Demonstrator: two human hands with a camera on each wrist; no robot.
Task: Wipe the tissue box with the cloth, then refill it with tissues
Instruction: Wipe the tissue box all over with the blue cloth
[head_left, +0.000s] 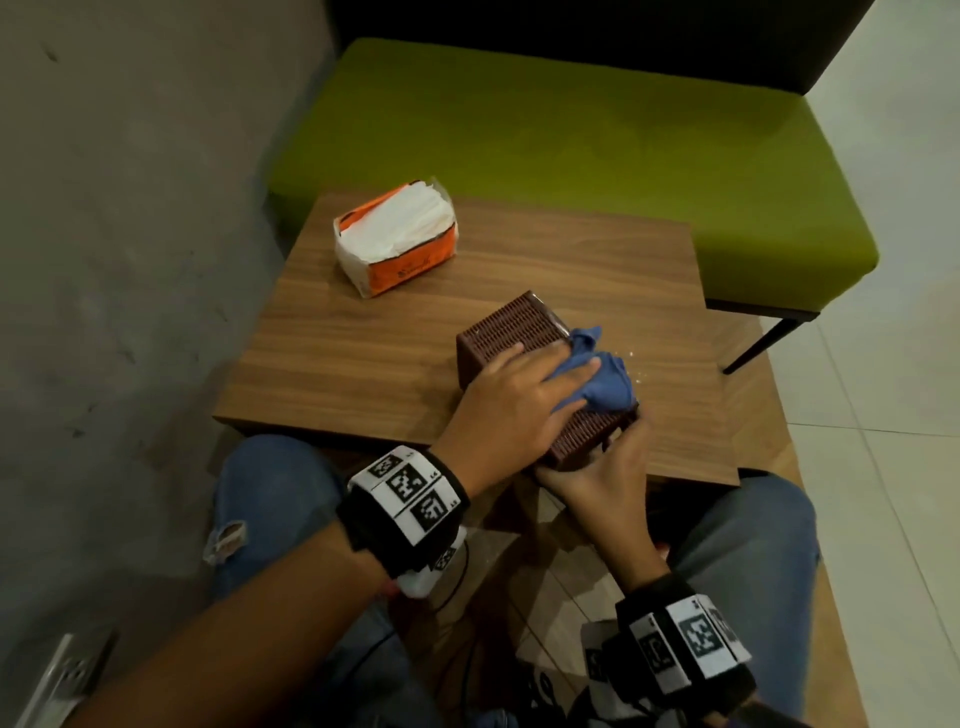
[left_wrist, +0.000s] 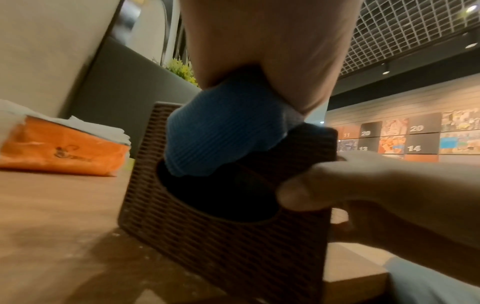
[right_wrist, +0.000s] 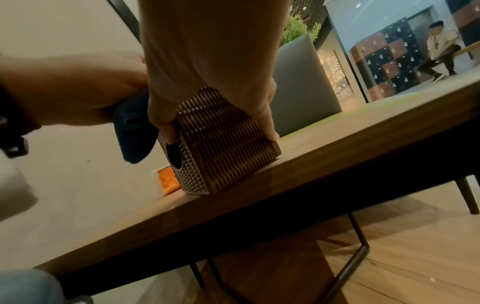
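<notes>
Head view: we are pressing the blue cloth (head_left: 602, 379) onto the brown tissue box (head_left: 519, 332) with our left hand (head_left: 514, 400), fingers extended, while our right hand (head_left: 597, 473) is clasping the box's near end on the table (head_left: 363, 338); the orange tissue pack (head_left: 397, 239), its logo unreadable, is lying well apart.

Tissue pack (head_left: 397, 236) behind tissue box (head_left: 511, 332), both on table (head_left: 363, 358)

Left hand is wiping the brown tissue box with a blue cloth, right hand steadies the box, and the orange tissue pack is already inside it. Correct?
Not quite. The orange tissue pack is not inside the tissue box; the head view shows it lying apart on the table. The rest holds: the left hand presses the blue cloth on the box and the right hand steadies it.
</notes>
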